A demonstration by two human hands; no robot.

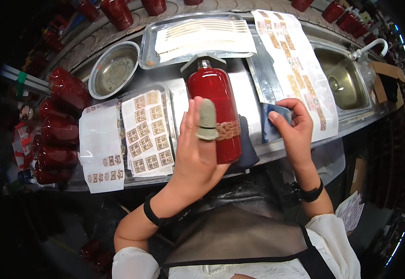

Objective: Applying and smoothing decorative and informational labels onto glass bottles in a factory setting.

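Note:
A glossy red bottle point(210, 88) lies on its back in front of me, its metal-coloured neck pointing away into a dark notched support. A gold patterned decal band point(229, 130) crosses its lower body. Flat along the bottle's left side rests my left hand point(197, 144), fingers stretched, with a greenish cloth finger cover point(207, 118) on one finger. To the right of the bottle, my right hand point(295, 123) pinches a thin, flat blue piece point(270, 122) between thumb and fingers; its exact kind is unclear. A dark folded cloth point(247, 149) sits beneath the bottle's near right side.
Decal sheets point(146, 135) lie at left, near a round metal bowl point(114, 69). Behind stands a metal tray point(149, 44) with strips on paper. At right are a long decal sheet point(300, 69) and a sink point(351, 97). Several red bottles point(60, 121) line the left edge.

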